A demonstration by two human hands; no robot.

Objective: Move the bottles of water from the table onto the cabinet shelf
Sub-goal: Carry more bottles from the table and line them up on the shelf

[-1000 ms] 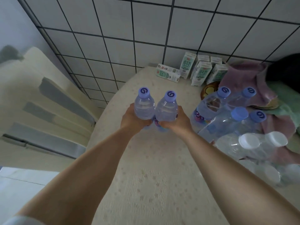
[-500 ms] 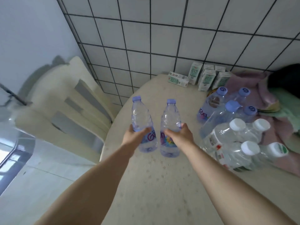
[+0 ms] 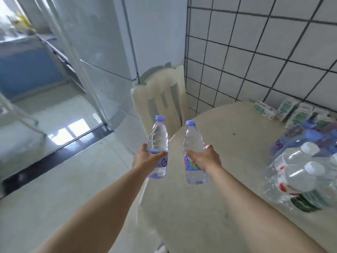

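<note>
My left hand (image 3: 148,159) grips a clear water bottle with a purple cap (image 3: 158,137), held upright in the air just past the table's left edge. My right hand (image 3: 206,158) grips a second purple-capped bottle (image 3: 193,141) upright above the table (image 3: 209,216). The two bottles are apart. Several more bottles lie in a pile at the table's right: purple-capped ones (image 3: 299,137) at the back, white-capped ones (image 3: 295,172) in front.
A cream plastic chair (image 3: 164,99) stands against the tiled wall beyond the table. Small drink cartons (image 3: 284,108) line the back of the table. A white fridge or cabinet side (image 3: 102,52) rises at the left, with glossy floor and a dark threshold strip (image 3: 54,152) beyond.
Both bottles have been lifted off the table and carried left, now held apart. The view has swung left, bringing the floor and the white unit into sight.
</note>
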